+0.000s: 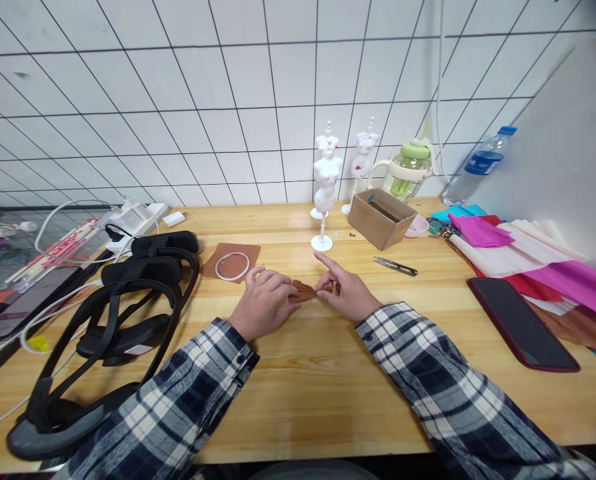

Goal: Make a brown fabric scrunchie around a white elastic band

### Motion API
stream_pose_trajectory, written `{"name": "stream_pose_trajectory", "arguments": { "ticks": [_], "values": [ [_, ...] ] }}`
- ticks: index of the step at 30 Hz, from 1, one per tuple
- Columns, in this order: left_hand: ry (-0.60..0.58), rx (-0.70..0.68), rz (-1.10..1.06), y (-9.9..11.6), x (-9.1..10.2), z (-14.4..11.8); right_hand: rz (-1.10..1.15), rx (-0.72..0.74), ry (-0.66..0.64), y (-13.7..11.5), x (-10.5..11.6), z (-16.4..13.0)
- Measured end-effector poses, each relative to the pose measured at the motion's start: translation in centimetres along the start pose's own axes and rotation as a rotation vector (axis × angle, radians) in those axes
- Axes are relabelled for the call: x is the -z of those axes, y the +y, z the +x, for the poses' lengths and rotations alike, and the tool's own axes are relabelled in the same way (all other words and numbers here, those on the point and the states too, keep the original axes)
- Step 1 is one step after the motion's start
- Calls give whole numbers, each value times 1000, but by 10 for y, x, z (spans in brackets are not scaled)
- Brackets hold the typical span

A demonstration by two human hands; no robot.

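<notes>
At far left of the frame, red-printed strips lie by white cables and a power strip; their writing is too blurred to read. Black headsets fill the lower left of the wooden table. Right of them, a brown paper square carries a white ring.

At centre, the left hand and the right hand, both in plaid sleeves, meet over a small pleated brown paper that lies on the table between them. The left fingers are curled narrow, their tips pinching the paper's left end; the right thumb and fingers pinch its right end, with the index finger held out straight.

Behind the hands stand two white mannequins, one nearer and one against the tiled wall. Right of centre sit a cardboard box, a pink dish, snips and a green-lidded jug. At upper right a water bottle leans; its blue label is unreadable. Coloured paper sheets are stacked at right, and a dark phone lies just in front of them.
</notes>
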State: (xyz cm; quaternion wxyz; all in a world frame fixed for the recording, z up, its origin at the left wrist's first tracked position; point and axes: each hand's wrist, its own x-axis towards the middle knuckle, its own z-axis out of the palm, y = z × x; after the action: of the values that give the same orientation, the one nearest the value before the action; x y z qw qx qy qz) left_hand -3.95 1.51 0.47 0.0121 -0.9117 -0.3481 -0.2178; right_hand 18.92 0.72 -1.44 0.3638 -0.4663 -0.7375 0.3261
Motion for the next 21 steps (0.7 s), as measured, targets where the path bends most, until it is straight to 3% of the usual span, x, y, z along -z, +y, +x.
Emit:
{"name": "stream_pose_trajectory", "arguments": {
  "ticks": [6, 12, 21],
  "values": [
    [9, 9, -34, 1, -1, 0, 239, -93, -58, 3, -2, 1],
    [23, 89, -261, 2, -1, 1, 250, -106, -74, 14, -6, 2],
    [7, 142, -386, -1, -5, -1, 272, -115, -88, 17, -7, 1]
  ]
}}
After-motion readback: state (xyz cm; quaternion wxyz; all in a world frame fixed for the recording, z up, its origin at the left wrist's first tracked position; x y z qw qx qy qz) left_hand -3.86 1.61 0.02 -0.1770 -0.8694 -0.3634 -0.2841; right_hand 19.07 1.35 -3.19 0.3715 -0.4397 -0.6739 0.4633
